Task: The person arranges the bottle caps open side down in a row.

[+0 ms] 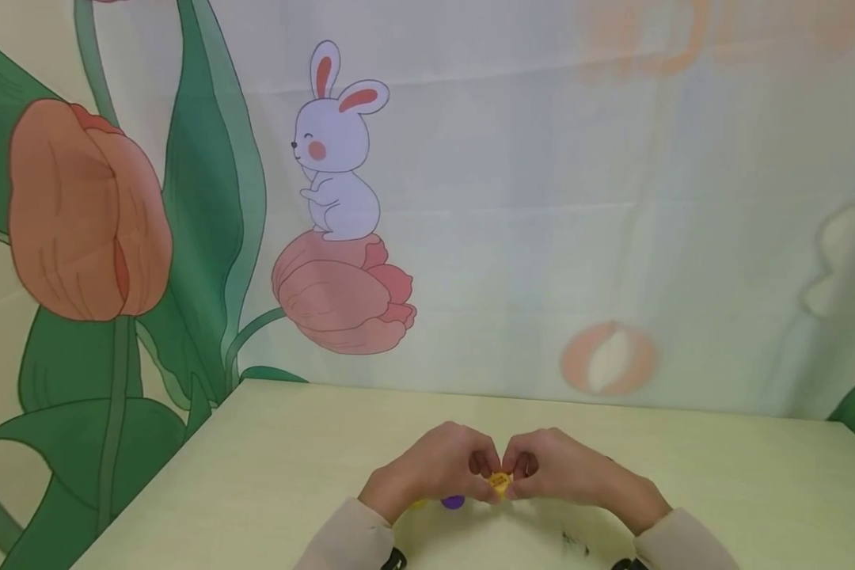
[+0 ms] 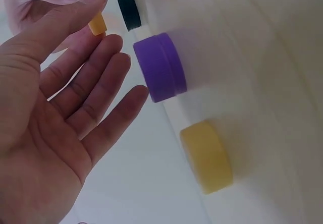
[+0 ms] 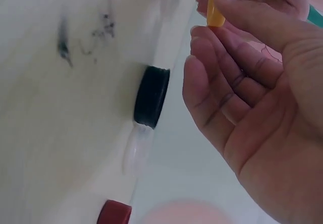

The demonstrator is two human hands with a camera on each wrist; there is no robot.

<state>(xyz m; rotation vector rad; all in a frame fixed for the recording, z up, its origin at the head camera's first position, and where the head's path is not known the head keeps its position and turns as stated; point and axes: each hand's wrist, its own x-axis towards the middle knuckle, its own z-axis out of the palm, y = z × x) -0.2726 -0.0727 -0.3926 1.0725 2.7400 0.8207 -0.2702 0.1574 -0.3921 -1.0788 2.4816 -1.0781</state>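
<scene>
Over the front part of the table, both hands meet at a small yellow cap [image 1: 499,482] with dark print on its face. My left hand [image 1: 442,467] pinches its left side between thumb and fingertips. From the other side, my right hand [image 1: 566,467] pinches the same cap. The left wrist view shows a purple cap [image 2: 160,67] close to the left little finger and a larger yellow cap [image 2: 206,156] farther along. In the right wrist view a black cap [image 3: 151,97] stands on the table near the right hand, with a red cap [image 3: 114,213] at the bottom edge.
A pale table [image 1: 292,443] reaches back to a hanging cloth [image 1: 484,237] printed with tulips and a rabbit. Dark marks [image 1: 575,543] lie on the tabletop near the right forearm. A whitish translucent piece [image 3: 133,151] lies beside the black cap.
</scene>
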